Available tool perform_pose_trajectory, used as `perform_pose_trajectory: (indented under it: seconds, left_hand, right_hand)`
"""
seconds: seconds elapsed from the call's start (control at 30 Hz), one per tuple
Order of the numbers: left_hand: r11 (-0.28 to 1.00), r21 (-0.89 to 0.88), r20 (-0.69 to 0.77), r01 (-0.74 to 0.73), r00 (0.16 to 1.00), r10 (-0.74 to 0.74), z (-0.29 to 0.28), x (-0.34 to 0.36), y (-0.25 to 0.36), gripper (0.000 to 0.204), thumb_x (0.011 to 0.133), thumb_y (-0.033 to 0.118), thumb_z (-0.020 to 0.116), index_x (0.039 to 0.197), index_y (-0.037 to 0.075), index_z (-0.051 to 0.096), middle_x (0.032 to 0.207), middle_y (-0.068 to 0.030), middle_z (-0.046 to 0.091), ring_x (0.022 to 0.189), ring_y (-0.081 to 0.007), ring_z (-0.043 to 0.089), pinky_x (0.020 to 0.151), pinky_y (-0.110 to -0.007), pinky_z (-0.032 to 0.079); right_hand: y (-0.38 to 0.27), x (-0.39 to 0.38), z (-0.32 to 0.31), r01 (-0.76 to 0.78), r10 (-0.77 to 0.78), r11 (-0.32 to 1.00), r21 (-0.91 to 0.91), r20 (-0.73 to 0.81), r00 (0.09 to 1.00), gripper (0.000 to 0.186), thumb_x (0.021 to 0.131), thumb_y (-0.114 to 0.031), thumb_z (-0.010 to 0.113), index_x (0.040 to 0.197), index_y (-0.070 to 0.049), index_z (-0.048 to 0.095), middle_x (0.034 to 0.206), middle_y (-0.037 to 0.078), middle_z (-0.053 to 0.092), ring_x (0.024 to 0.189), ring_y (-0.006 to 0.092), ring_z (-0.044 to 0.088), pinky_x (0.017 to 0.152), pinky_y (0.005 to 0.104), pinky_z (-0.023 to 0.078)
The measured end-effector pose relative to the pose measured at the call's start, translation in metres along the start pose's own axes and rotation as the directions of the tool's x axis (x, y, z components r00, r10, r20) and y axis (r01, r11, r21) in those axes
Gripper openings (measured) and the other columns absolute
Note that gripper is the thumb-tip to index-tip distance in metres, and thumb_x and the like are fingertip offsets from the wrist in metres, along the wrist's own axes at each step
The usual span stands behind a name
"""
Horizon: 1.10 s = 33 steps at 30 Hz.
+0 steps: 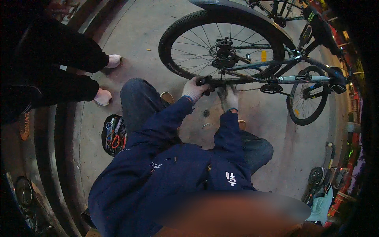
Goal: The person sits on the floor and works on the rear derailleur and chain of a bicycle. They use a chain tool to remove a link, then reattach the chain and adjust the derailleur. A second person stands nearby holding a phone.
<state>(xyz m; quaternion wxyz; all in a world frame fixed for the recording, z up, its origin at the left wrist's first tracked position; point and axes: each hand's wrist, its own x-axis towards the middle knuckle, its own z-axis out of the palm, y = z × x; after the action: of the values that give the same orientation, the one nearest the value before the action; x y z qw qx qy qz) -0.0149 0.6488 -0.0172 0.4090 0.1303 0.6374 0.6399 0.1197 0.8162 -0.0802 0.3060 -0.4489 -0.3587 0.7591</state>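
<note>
Head view: the left hand (193,90) has its grip wrapped around a black pedal (205,81). Just right of it, the right hand (231,98) rests gloved on the crank area, grip unclear. Both touch the bicycle (276,65), which lies on the concrete floor (130,35) beyond the knees. A tool pouch (113,134) sits near left; another person's feet (103,96) stand far left.

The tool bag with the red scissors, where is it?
In the head view, the round tool bag lies on the floor at the person's left, beside the left knee, near another person's white shoes.
</note>
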Motion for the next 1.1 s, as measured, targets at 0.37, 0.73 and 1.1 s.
perform_pose_trajectory:
  seconds: [0.37, 0.73, 1.1]
  left_hand:
    - [0.974, -0.116, 0.011, -0.194, 0.980, 0.196, 0.013, 0.010, -0.028, 0.048, 0.086, 0.004, 0.079, 0.130, -0.003, 0.061, 0.115, -0.0128, 0.072, 0.102, -0.0187, 0.069, 0.088, -0.033, 0.057]
    - [0.896, 0.135, -0.015, -0.422, 0.904, 0.428, 0.016, -0.009, -0.016, 0.044, 0.085, 0.006, 0.082, 0.126, 0.002, 0.066, 0.118, -0.0090, 0.072, 0.111, -0.0165, 0.068, 0.099, -0.033, 0.055]
    - [0.974, 0.002, -0.080, -0.228, 0.970, 0.228, -0.001, 0.022, -0.039, 0.050, 0.088, 0.016, 0.080, 0.129, -0.004, 0.061, 0.110, -0.0145, 0.074, 0.094, -0.0184, 0.070, 0.084, -0.031, 0.057]
  right_hand:
    - [0.023, 0.027, -0.027, 0.300, -0.304, 0.953, -0.051, -0.178, 0.936, 0.037, 0.106, -0.018, 0.060, 0.142, -0.013, 0.058, 0.120, 0.004, 0.069, 0.095, 0.0195, 0.067, 0.074, 0.0325, 0.060]
    - [0.006, 0.026, -0.027, 0.362, -0.361, 0.927, -0.103, 0.024, 0.932, 0.047, 0.106, -0.029, 0.057, 0.142, 0.001, 0.054, 0.136, 0.015, 0.060, 0.120, 0.0294, 0.063, 0.095, 0.0410, 0.060]
    - [-0.011, 0.020, -0.024, 0.381, -0.371, 0.735, -0.561, 0.138, 0.918, 0.039, 0.099, -0.022, 0.071, 0.130, 0.001, 0.067, 0.124, 0.013, 0.072, 0.111, 0.0206, 0.067, 0.096, 0.0340, 0.053]
